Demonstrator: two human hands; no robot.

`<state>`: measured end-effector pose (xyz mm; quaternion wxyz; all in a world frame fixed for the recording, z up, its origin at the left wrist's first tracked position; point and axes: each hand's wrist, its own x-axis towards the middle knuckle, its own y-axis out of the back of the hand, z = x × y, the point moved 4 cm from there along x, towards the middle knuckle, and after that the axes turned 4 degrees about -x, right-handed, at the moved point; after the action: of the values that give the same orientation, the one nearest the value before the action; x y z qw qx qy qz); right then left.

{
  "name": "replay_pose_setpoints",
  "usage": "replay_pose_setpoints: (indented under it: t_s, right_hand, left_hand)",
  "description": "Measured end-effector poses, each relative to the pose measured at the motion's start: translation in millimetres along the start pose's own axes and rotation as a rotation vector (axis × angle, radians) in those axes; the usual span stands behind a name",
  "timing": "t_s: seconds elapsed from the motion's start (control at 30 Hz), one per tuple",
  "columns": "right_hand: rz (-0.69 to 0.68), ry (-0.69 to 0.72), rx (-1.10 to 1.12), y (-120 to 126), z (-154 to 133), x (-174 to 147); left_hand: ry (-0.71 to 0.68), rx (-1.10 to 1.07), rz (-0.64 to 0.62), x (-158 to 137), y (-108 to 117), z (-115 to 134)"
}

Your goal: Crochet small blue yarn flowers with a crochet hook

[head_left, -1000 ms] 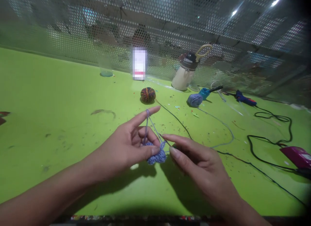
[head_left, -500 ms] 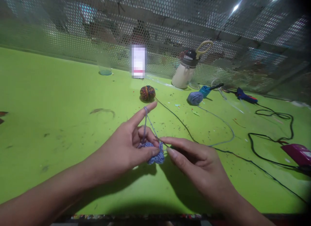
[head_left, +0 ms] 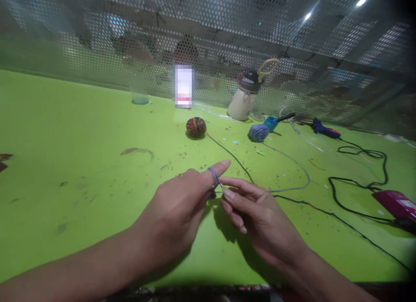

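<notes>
Mid-frame, right hand [head_left: 260, 215] pinches thin hook [head_left: 221, 186], slanting up-left toward blue yarn [head_left: 213, 174] on half-curled left hand [head_left: 177, 204]; can't see left's hold

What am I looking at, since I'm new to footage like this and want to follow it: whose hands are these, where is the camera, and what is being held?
No machine here: these are a person's own bare hands. Every picture comes from one camera worn on that person's head, looking forward and down.

The left hand has blue-purple yarn looped around its index finger; what its other fingers do is hidden. The right hand pinches a thin metal tool, its tip close to that loop.

On the green table beyond lie a multicoloured yarn ball and a blue-purple yarn ball, each trailing a strand. Behind them stands a pale bottle with a dark top. A blue gun-shaped tool lies towards the right.
</notes>
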<state>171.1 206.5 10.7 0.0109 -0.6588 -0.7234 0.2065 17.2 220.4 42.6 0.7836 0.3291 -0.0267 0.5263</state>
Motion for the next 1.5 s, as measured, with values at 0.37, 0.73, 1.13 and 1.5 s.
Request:
replay_pose_setpoints:
  t_s: [0.37, 0.73, 1.13, 1.5]
  right_hand:
    - [0.024, 0.290, -0.362, 5.7, -9.4, -9.6]
    - [0.015, 0.510, -0.720, 3.9, -32.6, -14.7]
    - [-0.179, 0.534, -1.006, 4.0, -49.9, -19.4]
    - [-0.285, 0.548, -1.283, -1.9, -55.1, -21.6]
  left_hand:
    - [0.616, -1.001, -0.128, 8.2, -0.5, -24.7]
    - [0.629, -0.991, -0.218, 10.3, 7.9, -28.0]
    - [0.633, -0.687, -0.246, 13.3, 11.0, -27.9]
    - [0.628, -0.544, -0.254, 12.9, 8.7, -27.2]
